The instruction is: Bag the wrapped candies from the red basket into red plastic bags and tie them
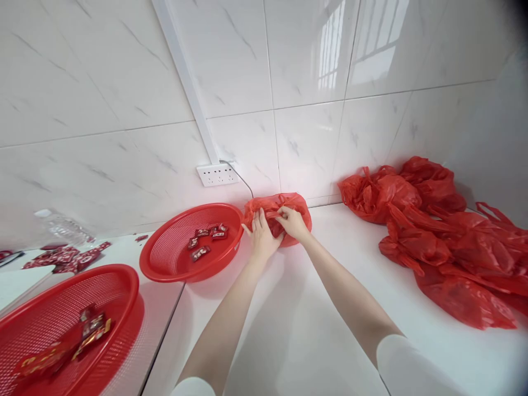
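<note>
A red plastic bag (297, 204) lies at the back of the white table, against the tiled wall, and both my hands are on it. My left hand (262, 235) rests on the bag's left part with its fingers stretched out and spread. With thumb and fingers pressed together, my right hand (293, 222) pinches a fold of the plastic at the top. What the bag holds cannot be made out. Just left of it stands a red plastic basket (165, 268) with several small wrapped snack packets (201, 253) on its bottom.
A second red basket (127, 280) with some packets stands at the near left. Behind it lie a clear plastic bottle (68, 228) and red wrapped packets (78, 258). Several filled red bags (429, 236) are heaped on the right. A socket strip (217, 175) with a cable is on the wall.
</note>
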The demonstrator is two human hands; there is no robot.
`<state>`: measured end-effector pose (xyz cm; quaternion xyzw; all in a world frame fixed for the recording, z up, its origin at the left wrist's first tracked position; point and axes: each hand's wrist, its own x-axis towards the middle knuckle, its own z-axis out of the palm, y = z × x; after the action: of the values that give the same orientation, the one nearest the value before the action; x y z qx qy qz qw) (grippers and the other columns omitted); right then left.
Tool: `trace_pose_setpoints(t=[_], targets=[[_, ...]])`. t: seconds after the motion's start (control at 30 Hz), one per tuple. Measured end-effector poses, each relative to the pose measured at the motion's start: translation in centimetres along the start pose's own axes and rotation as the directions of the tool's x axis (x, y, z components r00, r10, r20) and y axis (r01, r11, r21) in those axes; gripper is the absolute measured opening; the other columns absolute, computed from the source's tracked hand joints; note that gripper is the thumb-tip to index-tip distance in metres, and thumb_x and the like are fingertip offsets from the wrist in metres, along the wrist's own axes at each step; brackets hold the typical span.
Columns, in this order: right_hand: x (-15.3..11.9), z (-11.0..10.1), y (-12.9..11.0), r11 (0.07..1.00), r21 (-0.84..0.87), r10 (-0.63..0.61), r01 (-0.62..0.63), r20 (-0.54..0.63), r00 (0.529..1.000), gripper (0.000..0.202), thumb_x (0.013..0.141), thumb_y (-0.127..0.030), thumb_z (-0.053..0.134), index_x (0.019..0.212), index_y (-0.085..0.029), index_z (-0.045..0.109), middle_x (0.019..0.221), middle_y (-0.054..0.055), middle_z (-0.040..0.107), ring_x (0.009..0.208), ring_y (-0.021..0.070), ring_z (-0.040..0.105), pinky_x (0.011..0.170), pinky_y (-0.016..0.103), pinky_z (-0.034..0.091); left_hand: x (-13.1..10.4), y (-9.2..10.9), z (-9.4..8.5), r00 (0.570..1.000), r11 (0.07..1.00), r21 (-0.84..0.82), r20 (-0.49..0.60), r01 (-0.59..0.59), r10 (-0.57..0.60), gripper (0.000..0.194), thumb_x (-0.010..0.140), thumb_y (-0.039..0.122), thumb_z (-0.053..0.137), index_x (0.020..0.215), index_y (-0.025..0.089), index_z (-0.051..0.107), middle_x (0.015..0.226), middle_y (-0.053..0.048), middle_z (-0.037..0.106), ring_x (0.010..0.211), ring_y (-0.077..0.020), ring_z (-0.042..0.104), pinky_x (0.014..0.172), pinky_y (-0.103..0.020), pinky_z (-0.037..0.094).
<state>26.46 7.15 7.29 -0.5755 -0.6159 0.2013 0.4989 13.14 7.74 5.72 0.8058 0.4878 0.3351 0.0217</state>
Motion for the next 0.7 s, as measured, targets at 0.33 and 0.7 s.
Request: trace_pose_setpoints(t=[0.33,0.7], targets=[[-1.6,-6.1,-5.1,0.827,0.536,-0.062,0.171,-0.214,0.975,0.032,0.091,-0.052,0.034,0.092,-0.023,0.049,0.093,0.006,0.062,0.089,0.0192,0.060,0.072,0.029,0.047,0.1,2.4,-3.5,0.991,0.960,-0.279,-0.129,-0.008,-0.029,0.065,0.084,0.030,0.059,0.142,0.019,0.033,0.152,-0.019,0.031,0.144,-0.0345,0.020,0.114,-0.062,0.014],[-10.2,-8.6,-9.2,0.992,-0.074,-0.086,0.103,0.212,0.974,0.007,0.085,-0.026,0.051,0.081,-0.022,0.048,0.064,-0.005,0.053,0.054,0.0105,0.045,0.053,0.024,0.034,-4.7,3.3,-10.9,0.899,0.006,-0.990,0.126,0.141,-0.419,0.041,0.083,0.038,0.063,0.122,0.027,0.058,0.125,-0.005,0.063,0.120,-0.0250,0.056,0.097,-0.037,0.048]])
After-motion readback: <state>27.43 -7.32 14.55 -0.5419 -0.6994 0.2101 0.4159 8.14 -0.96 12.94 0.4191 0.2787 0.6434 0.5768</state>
